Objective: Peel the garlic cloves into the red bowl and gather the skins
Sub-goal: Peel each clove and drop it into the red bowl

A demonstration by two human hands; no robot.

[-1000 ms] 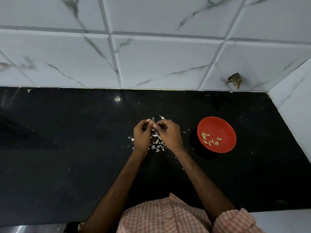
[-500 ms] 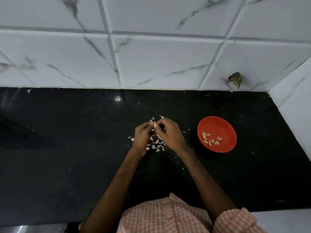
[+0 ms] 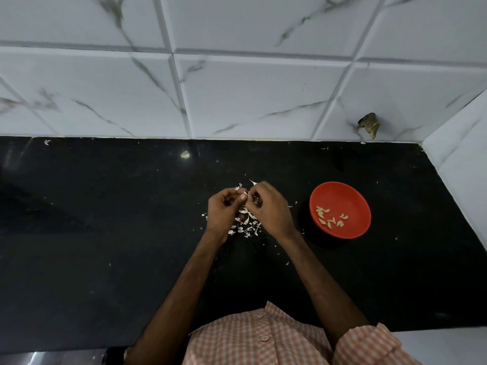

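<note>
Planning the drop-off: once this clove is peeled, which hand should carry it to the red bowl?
Right, probably. The right hand sits nearer the red bowl; the left hand would have to cross over it.

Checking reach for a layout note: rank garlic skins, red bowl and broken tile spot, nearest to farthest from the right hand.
From the right hand, pinching a garlic clove with the left hand:
1. Garlic skins: on the counter, just left of it.
2. Red bowl: off to its right.
3. Broken tile spot: on the wall, far back right.
</note>
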